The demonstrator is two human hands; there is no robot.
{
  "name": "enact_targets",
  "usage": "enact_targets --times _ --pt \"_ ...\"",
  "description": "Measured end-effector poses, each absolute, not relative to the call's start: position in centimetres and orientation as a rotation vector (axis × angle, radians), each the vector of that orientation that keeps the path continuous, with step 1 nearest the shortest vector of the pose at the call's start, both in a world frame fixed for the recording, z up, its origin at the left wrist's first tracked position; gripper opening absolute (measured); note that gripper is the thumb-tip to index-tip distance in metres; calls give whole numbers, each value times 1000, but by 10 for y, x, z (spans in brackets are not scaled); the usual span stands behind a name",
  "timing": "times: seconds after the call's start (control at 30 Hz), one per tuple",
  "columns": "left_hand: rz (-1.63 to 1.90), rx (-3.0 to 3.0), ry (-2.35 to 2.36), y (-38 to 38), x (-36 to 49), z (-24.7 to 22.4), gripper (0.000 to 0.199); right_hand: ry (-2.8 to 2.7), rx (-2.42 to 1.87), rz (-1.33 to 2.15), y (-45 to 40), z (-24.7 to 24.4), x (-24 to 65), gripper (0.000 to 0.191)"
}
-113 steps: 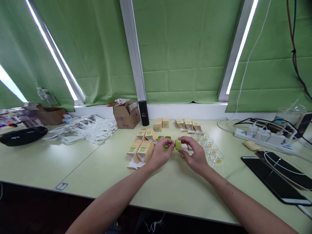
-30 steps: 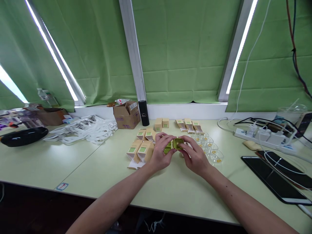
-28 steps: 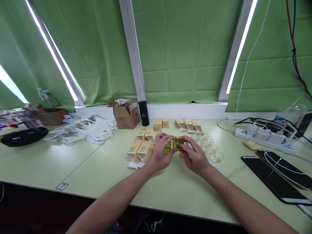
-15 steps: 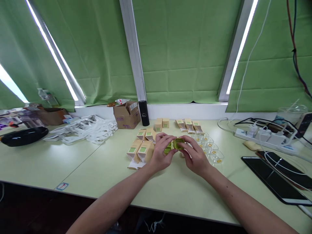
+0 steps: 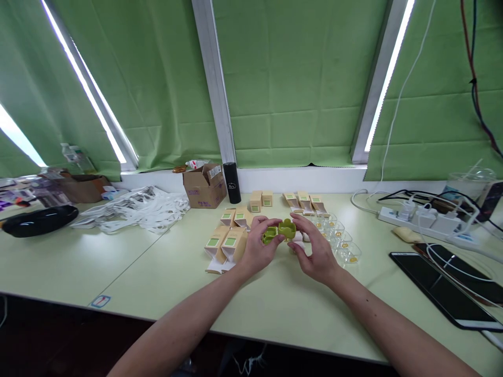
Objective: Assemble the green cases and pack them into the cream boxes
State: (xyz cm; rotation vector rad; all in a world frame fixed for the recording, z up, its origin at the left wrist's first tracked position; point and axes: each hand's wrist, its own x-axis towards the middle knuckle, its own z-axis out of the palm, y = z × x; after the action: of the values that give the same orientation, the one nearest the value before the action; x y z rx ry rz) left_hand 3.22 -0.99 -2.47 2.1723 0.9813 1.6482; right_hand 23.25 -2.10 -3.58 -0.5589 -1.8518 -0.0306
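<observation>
My left hand (image 5: 261, 244) grips a small green hinged case (image 5: 270, 234) between thumb and fingers. The case is unfolded, and its right half (image 5: 287, 229) shows a clover-like shape facing me. My right hand (image 5: 316, 252) is at that half's right side, thumb and index finger apart around its edge; whether they touch it is hard to tell. Behind the right fingers a small white piece (image 5: 298, 237) partly shows. Clear plastic cups (image 5: 348, 252) with yellow spots stand in rows beyond the right hand. Left of my left hand are beige cartons (image 5: 234, 243) with green labels.
Further cartons (image 5: 261, 199) stand at the back, with flatter open ones (image 5: 306, 201) to their right. A cardboard box (image 5: 205, 186) and black cylinder (image 5: 231, 182) are by the wall. White straps (image 5: 133, 207) lie left; a power strip (image 5: 428, 222) and phone (image 5: 440, 288) lie right.
The right half of the green case has turned from a squarish face to a clover-like one. My right fingers have spread and moved off its face toward the right edge.
</observation>
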Motion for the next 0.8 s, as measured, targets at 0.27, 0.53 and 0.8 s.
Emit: enact_targets --times 0.27,0.53,0.8 --pt "1509 1920 1110 -5 33 -24 50 -1910 -565 6 -18 -42 231 59" --pt "1402 1958 1093 -7 33 -26 62 -1810 -674 251 -21 -39 227 42" --pt "1527 2235 1007 -11 26 -20 45 -1690 -728 457 -17 -40 232 35"
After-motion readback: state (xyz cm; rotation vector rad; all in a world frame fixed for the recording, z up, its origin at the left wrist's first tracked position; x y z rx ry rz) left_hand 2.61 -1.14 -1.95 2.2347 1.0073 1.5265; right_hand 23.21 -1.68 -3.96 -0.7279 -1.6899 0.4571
